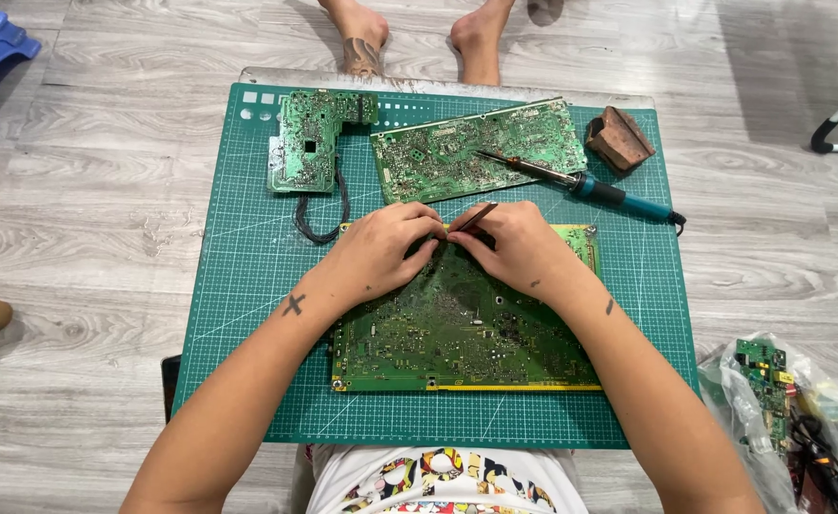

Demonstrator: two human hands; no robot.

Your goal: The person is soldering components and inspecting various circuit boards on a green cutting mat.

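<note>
Tweezers (477, 218), pinched in the right hand (519, 249) with the left hand (381, 252) closed beside it, slant up-right over the big green circuit board (466, 328) lying lengthwise on the counter's cutting mat (238, 286), soldering iron (581, 183) and two boards (481, 148) beyond.

One package is visible: a clear plastic bag (799, 419) at the 4 o'clock edge of the view, lying on the floor. It is crumpled and irregular in shape and holds a green board (764, 373) and dark cables (812, 447).
</note>
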